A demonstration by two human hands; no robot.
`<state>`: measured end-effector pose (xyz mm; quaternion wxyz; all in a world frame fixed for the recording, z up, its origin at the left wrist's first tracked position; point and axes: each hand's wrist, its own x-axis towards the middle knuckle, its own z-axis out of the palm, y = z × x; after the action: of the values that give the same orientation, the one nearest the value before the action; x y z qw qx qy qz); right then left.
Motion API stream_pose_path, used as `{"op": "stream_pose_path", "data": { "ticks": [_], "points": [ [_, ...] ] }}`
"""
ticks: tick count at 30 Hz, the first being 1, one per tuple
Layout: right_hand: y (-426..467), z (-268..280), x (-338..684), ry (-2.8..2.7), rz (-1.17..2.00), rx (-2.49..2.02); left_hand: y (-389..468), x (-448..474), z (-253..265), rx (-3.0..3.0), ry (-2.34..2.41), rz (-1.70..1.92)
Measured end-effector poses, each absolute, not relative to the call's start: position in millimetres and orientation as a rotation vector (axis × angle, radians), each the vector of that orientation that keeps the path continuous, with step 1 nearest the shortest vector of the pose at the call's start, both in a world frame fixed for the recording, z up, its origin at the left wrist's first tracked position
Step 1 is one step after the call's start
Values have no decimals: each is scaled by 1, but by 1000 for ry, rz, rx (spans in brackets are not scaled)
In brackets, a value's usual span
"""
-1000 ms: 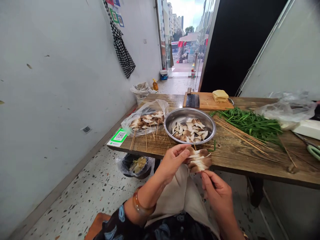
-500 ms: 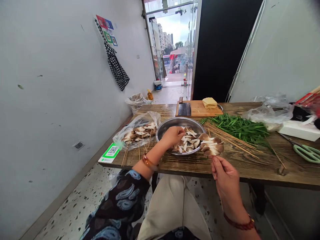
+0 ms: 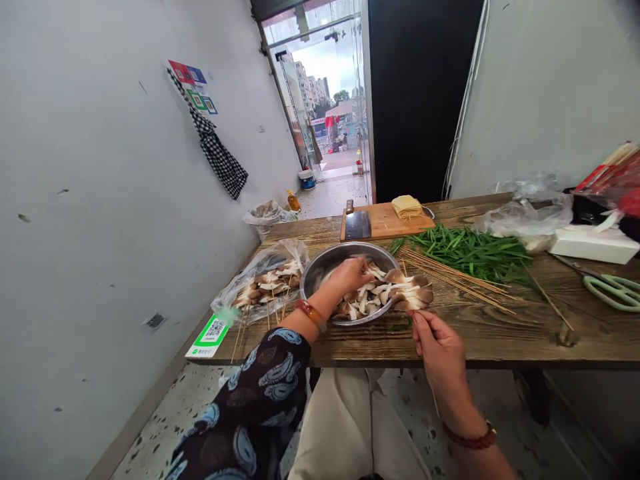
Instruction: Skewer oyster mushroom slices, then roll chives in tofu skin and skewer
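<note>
The person's right hand (image 3: 440,343) has thumb and forefinger clamped on a skewer (image 3: 435,398), just below the threaded mushrooms (image 3: 413,293), which sit up over the bench (image 3: 500,340) by the bowl's right rim. The left hand (image 3: 350,275) is down in the bowl (image 3: 319,269), fingertips together at the sliced pieces (image 3: 369,303); I can't tell whether they grip one.

The bowl stands near the bench's front edge. Left of it, a bag (image 3: 293,251) holds more loaded skewers (image 3: 267,283), and a green sign (image 3: 211,331) lies at the near left corner. Loose sticks (image 3: 460,283) and a heap of greens (image 3: 475,255) lie to the bowl's right. Toward the far edge, a board (image 3: 384,230) carries a cleaver (image 3: 358,225) and a yellow stack (image 3: 407,206). Scissors (image 3: 613,293) lie toward the right end.
</note>
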<state>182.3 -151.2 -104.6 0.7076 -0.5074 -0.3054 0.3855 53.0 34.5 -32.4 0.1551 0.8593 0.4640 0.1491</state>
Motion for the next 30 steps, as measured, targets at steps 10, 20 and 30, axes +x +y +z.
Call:
{"op": "stream_pose_path", "data": {
  "ticks": [10,20,30],
  "points": [
    [-153,-107,183,-716,892,-1124,23,34,-11,2127,1324,655],
    [-178,-109,164,-944,919,-1153,-41,7,3,1199,877,989],
    [-207,-94,144,-1135,812,-1266,-80,0,6,1248,926,925]
  ]
}}
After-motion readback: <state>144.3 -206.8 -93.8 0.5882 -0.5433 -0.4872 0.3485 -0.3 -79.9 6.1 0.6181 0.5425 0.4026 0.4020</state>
